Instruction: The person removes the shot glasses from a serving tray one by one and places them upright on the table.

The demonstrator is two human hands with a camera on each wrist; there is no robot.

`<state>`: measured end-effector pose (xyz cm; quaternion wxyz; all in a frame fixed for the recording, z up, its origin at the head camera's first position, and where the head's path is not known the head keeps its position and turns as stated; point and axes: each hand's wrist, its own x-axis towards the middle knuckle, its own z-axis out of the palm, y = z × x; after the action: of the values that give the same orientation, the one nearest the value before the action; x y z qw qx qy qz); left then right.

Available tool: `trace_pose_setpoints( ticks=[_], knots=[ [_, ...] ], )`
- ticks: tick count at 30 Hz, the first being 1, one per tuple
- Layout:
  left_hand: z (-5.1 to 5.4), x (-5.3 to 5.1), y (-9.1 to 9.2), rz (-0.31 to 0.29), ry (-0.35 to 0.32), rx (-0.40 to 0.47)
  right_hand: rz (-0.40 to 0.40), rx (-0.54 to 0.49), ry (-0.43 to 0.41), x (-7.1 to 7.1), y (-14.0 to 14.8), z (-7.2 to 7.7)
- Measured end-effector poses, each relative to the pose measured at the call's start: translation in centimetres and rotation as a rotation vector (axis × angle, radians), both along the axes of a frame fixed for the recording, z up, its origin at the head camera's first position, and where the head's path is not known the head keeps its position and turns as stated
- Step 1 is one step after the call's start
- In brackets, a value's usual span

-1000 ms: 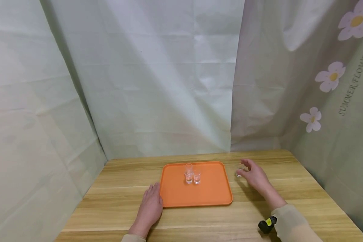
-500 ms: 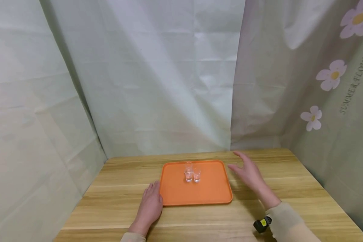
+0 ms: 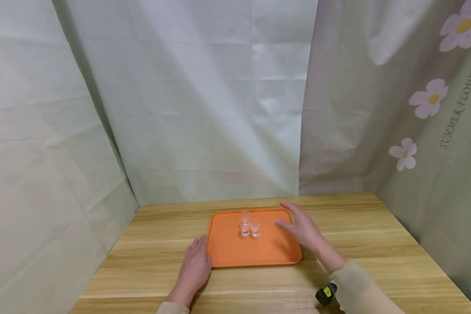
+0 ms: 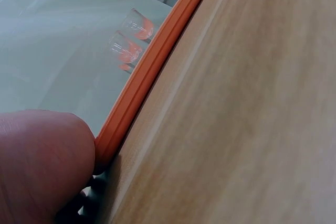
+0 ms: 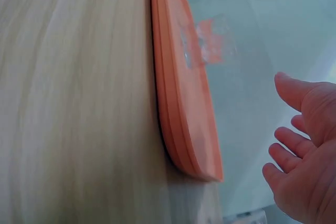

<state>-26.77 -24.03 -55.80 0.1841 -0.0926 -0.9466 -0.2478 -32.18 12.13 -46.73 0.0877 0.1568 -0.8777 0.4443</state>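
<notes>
And there's the orange tray (image 3: 255, 254), flat on the wood-grained table (image 3: 145, 253), rounded corners, a low raised rim. Up on its far half, left of centre, stand three clear glasses (image 3: 245, 229), small, upright, bunched close. Your left hand (image 3: 194, 267) lies along the tray's left edge, fingers out straight. Your right hand (image 3: 304, 229) is over the tray's right side, thumb and fingers spread wide, near the glasses but apart from them. Over to your left wrist view: from down low you get the tray's ridged outer side, your hand right against its corner, and orange showing through two of the glasses. Your right wrist view blurs the glasses, yet it catches a pale thing (image 5: 251, 217) cut off at the bottom, too little to identify.
</notes>
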Motion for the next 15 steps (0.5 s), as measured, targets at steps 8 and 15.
trace_pose_setpoints(
  ticks=[8,15],
  knots=[
    [0.7,0.2,0.1,-0.001,-0.004,-0.011,0.067,-0.057,-0.070,-0.3,-2.7,-0.9],
    [0.5,0.4,0.2,-0.009,0.017,0.017,0.102,-0.059,-0.074,-0.5,-4.5,-1.7]
  ],
)
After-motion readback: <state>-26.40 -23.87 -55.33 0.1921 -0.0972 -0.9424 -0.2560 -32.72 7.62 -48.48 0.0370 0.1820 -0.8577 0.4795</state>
